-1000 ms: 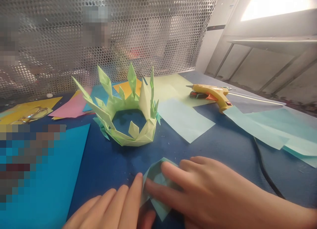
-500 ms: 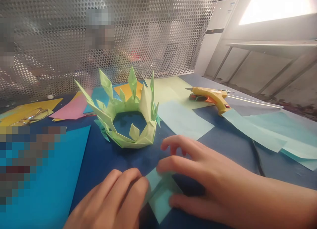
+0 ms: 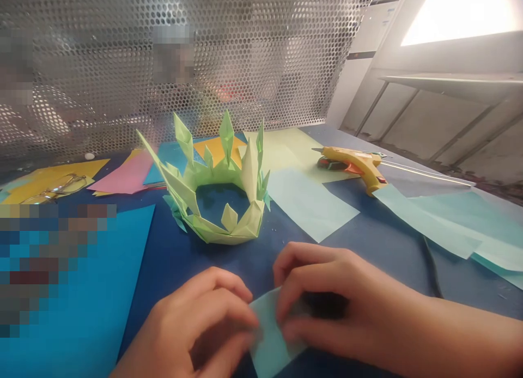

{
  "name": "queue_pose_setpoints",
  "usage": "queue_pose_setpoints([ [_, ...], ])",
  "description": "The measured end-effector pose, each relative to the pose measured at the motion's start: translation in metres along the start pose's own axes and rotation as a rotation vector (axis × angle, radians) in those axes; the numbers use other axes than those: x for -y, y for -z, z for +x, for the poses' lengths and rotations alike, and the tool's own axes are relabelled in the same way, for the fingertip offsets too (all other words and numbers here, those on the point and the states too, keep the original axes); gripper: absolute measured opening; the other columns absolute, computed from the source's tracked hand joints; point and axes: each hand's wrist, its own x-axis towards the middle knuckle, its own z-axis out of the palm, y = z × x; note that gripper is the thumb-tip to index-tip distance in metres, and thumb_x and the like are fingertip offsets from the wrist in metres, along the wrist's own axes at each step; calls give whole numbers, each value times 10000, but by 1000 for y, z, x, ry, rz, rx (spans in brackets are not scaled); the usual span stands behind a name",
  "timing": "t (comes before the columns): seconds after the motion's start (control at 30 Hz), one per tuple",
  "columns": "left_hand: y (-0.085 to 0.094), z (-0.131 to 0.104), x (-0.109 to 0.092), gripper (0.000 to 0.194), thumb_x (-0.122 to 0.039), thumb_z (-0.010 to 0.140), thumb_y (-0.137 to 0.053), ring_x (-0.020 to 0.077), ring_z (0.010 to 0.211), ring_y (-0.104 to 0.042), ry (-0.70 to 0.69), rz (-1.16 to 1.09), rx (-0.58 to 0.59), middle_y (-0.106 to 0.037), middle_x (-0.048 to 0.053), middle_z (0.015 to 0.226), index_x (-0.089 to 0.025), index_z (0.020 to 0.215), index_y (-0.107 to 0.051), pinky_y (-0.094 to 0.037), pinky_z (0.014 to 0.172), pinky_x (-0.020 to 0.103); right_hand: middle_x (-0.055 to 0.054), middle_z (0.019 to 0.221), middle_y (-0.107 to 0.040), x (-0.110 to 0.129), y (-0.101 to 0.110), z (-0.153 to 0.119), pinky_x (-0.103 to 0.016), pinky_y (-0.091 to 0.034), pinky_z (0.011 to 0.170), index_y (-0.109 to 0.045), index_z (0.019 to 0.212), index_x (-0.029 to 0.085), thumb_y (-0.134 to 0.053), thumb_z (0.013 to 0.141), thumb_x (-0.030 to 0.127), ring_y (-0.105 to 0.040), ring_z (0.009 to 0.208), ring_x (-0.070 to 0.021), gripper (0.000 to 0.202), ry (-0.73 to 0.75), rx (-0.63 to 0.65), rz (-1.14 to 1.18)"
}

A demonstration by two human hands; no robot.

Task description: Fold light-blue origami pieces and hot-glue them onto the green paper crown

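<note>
A small folded piece of light teal paper [image 3: 267, 334] sits low in the middle, between my two hands. My left hand [image 3: 204, 323] pinches its left edge with thumb and fingertips. From the other side, my right hand [image 3: 322, 296] has thumb and bent fingers closed on the paper's right part, which they partly cover. Just beyond the hands stands a pale green folded-paper crown [image 3: 229, 237] with pointed spikes and small teal pieces at its sides.
A yellow glue gun [image 3: 370, 168] lies at the back right, with teal sheets [image 3: 441, 214] before it. A pale blue sheet [image 3: 314, 203] is right of the crown. A blue board [image 3: 122, 280], pink paper [image 3: 122, 174] and glasses [image 3: 61, 188] are at left. A perforated metal screen [image 3: 245, 51] stands behind.
My right hand's spread fingers have closed onto the teal paper. The left hand has shifted right, its thumb now showing at the paper's edge. The view has shifted slightly.
</note>
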Motion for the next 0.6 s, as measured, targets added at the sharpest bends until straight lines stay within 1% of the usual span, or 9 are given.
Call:
queue_pose_setpoints([
  [0.07, -2, 1, 3, 329, -107, 864, -563, 39, 672, -734, 20, -20, -51, -751, -143, 894, -396, 993, -653, -536, 567, 42, 9, 904, -636, 3, 0, 3, -165, -524, 715, -763, 820, 205, -714, 888, 137, -636, 729, -75, 108, -23, -20, 41],
  [0.1, -3, 2, 3, 362, -122, 861, -550, 37, 642, -730, 40, -25, -78, -757, -156, 856, -421, 1043, -644, -542, 567, 40, 13, 864, -641, 5, 0, 5, -166, -517, 693, -745, 803, 197, -697, 880, 116, -625, 708, -76, 121, -51, -25, 54],
  [0.17, -4, 2, 2, 399, -155, 869, -534, 40, 644, -747, 90, -16, -124, -758, -171, 808, -460, 1112, -624, -545, 564, 37, 39, 756, -618, 9, 0, 7, -158, -478, 606, -691, 804, 190, -679, 852, 99, -565, 634, -71, 104, -129, -29, 84],
  [0.23, -5, 2, 0, 389, -188, 893, -529, 49, 671, -768, 134, -7, -127, -758, -171, 792, -476, 1138, -620, -533, 547, 37, 63, 678, -570, 12, 0, 9, -153, -423, 532, -644, 830, 193, -664, 838, 118, -494, 583, -71, 78, -203, -27, 132],
  [0.3, -5, 1, -3, 357, -210, 906, -542, 55, 668, -772, 175, -13, -118, -757, -169, 766, -472, 1131, -632, -523, 536, 40, 60, 677, -563, 14, 0, 9, -161, -412, 524, -652, 877, 191, -657, 835, 158, -476, 583, -76, 54, -237, -39, 172],
  [0.4, -4, 1, -6, 253, -226, 903, -557, 80, 662, -774, 232, -47, -132, -751, -147, 728, -410, 1044, -660, -528, 515, 67, 54, 665, -542, 14, -1, 9, -183, -421, 530, -720, 1003, 188, -678, 842, 248, -475, 580, -89, 176, -260, -67, 151],
  [0.47, -2, 1, -6, 162, -251, 901, -573, 103, 684, -778, 252, -63, -124, -757, -124, 739, -370, 957, -667, -538, 508, 93, 62, 621, -507, 13, -1, 9, -188, -395, 497, -752, 1051, 195, -691, 869, 326, -450, 544, -89, 232, -265, -72, 101],
  [0.53, 0, 2, -4, 132, -261, 917, -584, 111, 688, -775, 243, -79, -87, -765, -110, 759, -350, 894, -678, -550, 518, 107, 59, 585, -506, 13, -1, 9, -190, -360, 467, -777, 971, 200, -697, 890, 379, -428, 515, -85, 212, -264, -56, 48],
  [0.6, 3, 4, -2, 217, -212, 949, -563, 92, 664, -754, 177, -93, -18, -756, -116, 760, -361, 890, -710, -565, 554, 111, 49, 564, -528, 13, -1, 8, -190, -345, 458, -765, 826, 195, -688, 899, 377, -432, 506, -82, 211, -276, -40, 23],
])
